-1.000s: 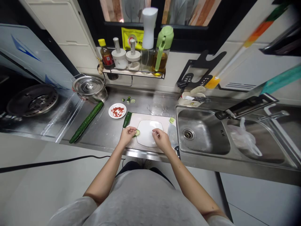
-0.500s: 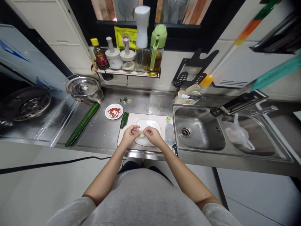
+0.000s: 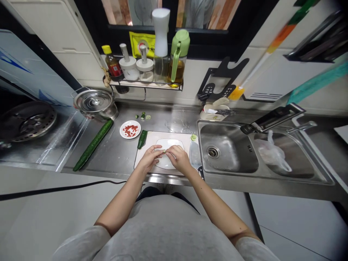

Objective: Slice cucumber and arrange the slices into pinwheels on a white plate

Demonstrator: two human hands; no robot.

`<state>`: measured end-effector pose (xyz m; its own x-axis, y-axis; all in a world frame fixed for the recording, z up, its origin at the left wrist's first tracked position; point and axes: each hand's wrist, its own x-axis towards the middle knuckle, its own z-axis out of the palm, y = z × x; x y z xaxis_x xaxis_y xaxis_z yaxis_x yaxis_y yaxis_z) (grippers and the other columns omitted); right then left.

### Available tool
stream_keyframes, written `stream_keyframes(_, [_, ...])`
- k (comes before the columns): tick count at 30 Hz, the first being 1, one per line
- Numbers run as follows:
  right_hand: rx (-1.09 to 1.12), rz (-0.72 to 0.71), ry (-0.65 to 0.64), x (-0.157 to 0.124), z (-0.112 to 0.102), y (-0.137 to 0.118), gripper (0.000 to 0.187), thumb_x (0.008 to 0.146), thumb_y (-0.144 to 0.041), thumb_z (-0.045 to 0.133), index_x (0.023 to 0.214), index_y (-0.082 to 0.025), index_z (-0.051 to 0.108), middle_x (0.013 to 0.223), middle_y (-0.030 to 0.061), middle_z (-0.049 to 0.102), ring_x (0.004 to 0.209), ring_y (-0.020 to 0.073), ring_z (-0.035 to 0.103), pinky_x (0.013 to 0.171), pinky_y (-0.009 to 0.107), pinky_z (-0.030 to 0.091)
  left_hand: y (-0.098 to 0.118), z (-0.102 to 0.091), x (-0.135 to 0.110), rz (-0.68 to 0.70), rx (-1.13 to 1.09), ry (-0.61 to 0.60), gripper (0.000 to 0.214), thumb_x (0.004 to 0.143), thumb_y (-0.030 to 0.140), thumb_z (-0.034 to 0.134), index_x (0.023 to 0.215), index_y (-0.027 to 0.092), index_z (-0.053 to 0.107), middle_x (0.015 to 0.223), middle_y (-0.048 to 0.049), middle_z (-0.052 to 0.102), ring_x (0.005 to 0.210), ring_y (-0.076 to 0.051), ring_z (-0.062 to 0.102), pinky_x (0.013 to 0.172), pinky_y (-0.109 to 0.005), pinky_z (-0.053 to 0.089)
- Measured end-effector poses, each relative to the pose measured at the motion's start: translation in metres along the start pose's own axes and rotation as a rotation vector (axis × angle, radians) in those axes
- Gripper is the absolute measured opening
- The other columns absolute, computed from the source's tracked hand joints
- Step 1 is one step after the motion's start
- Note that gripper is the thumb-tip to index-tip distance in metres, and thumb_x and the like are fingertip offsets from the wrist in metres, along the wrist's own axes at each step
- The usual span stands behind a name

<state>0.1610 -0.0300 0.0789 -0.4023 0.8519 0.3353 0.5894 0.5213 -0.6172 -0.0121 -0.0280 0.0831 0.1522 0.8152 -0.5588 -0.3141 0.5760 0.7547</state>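
Observation:
Over a white plate (image 3: 170, 143), my left hand (image 3: 150, 158) and my right hand (image 3: 178, 158) meet, fingertips closed on a thin cucumber slice (image 3: 164, 152). Fingers hide most of that slice. Beneath the plate lies a pale cutting board (image 3: 153, 137). A short piece of cucumber (image 3: 142, 139) rests at the board's left edge. Several cut cucumber slices (image 3: 193, 137) sit at its upper right corner, above the broad blade of a knife (image 3: 194, 154), whose dark handle points toward my body.
A small plate (image 3: 122, 133) of chopped red bits, a whole cucumber (image 3: 94, 145) and a lidded steel pot (image 3: 95, 103) are on the left. Cucumber scraps (image 3: 143, 115) lie behind. A double sink (image 3: 231, 145) is on the right; a condiment rack (image 3: 152, 86) hangs above.
The cucumber slice has turned from showing its pale face to looking thin and edge-on between my fingers. My hands stay over the plate. The whole view has shifted slightly.

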Motion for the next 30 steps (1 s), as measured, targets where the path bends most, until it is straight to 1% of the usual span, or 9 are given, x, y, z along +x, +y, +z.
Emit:
stream_keyframes(3, [0.027, 0.024, 0.010, -0.002, 0.003, 0.002, 0.023, 0.095, -0.032, 0.044, 0.092, -0.022, 0.064, 0.088, 0.0063, 0.063, 0.085, 0.0193, 0.054, 0.078, 0.032, 0.042, -0.001, 0.001, 0.001, 0.037, -0.005, 0.018, 0.053, 0.053, 0.030, 0.083, 0.100, 0.021, 0.060, 0.072, 0.0017, 0.063, 0.060, -0.007, 0.055, 0.050, -0.015, 0.031])
stream_keyframes(7, [0.096, 0.069, 0.006, -0.004, 0.006, 0.004, 0.022, 0.094, -0.033, 0.046, 0.088, -0.021, 0.063, 0.085, 0.0057, 0.063, 0.084, 0.0187, 0.054, 0.077, 0.031, 0.042, -0.003, 0.005, 0.002, 0.110, 0.017, 0.033, 0.056, 0.051, 0.031, 0.084, 0.100, 0.021, 0.058, 0.069, 0.0035, 0.060, 0.060, -0.007, 0.054, 0.052, -0.016, 0.033])
stream_keyframes(15, [0.200, 0.276, -0.037, -0.006, 0.010, 0.010, 0.019, 0.088, -0.031, 0.050, 0.081, -0.021, 0.063, 0.077, 0.0023, 0.062, 0.077, 0.0157, 0.055, 0.071, 0.027, 0.042, -0.009, 0.008, 0.010, 0.281, 0.153, 0.023, 0.052, 0.058, 0.036, 0.078, 0.102, 0.019, 0.055, 0.066, 0.0048, 0.057, 0.057, -0.007, 0.048, 0.054, -0.019, 0.033])
stream_keyframes(23, [0.298, 0.419, -0.036, -0.007, 0.018, 0.029, 0.017, 0.083, -0.031, 0.052, 0.080, -0.019, 0.064, 0.077, 0.0008, 0.066, 0.070, 0.0131, 0.056, 0.066, 0.024, 0.041, -0.018, 0.009, 0.029, 0.299, 0.167, 0.001, 0.050, 0.059, 0.032, 0.076, 0.103, 0.017, 0.057, 0.065, 0.0058, 0.055, 0.056, -0.006, 0.048, 0.056, -0.020, 0.033])
stream_keyframes(30, [0.326, 0.497, -0.064, -0.006, 0.027, 0.050, 0.016, 0.081, -0.030, 0.053, 0.079, -0.018, 0.064, 0.076, 0.0004, 0.067, 0.071, 0.0134, 0.058, 0.067, 0.024, 0.041, -0.025, 0.010, 0.052, 0.309, 0.170, -0.039, 0.048, 0.056, 0.029, 0.077, 0.099, 0.016, 0.059, 0.063, 0.0067, 0.053, 0.058, -0.006, 0.047, 0.060, -0.019, 0.036])
